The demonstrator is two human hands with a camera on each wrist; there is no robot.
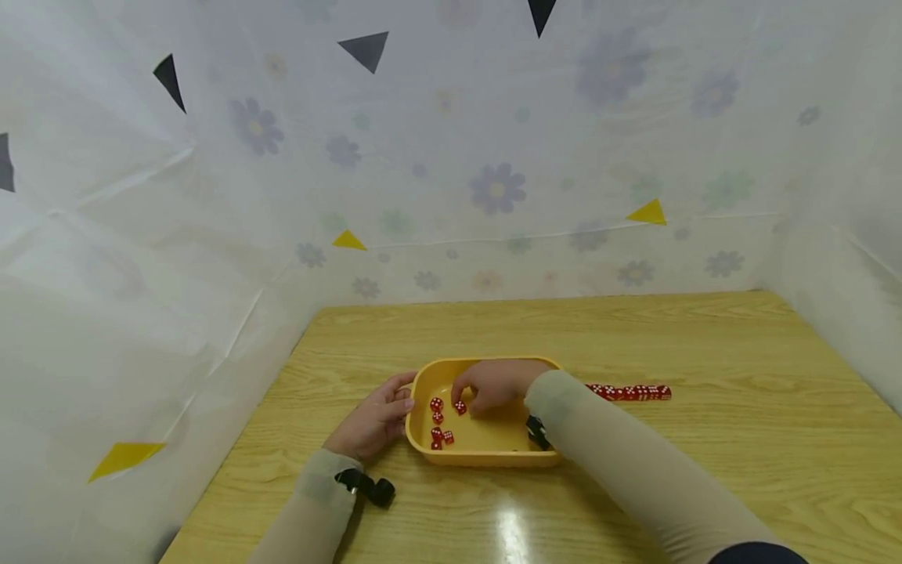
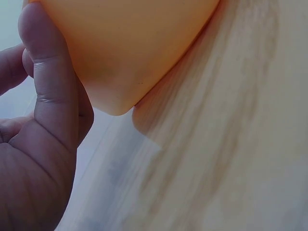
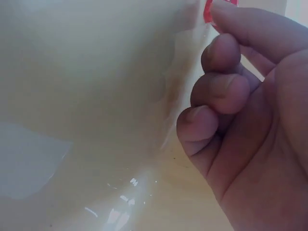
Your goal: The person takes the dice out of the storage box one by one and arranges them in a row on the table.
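A yellow tray (image 1: 486, 459) sits on the wooden table (image 1: 705, 470) near its front. Several red dice lie in the tray's left half, among them one die (image 1: 436, 404) and a pair (image 1: 442, 436). My right hand (image 1: 470, 398) reaches into the tray with curled fingers and pinches a red die (image 1: 460, 406). In the right wrist view that die (image 3: 208, 10) shows at the tip of the index finger (image 3: 250, 26), over the tray floor (image 3: 96, 96). My left hand (image 1: 393, 404) rests against the tray's left outer wall (image 2: 130, 48), its thumb (image 2: 48, 72) straight along it.
A row of several red dice (image 1: 630, 392) lies on the table just right of the tray. White flowered sheets (image 1: 493, 188) wall in the table at the back and both sides. Small black devices (image 1: 373, 489) are strapped to both wrists.
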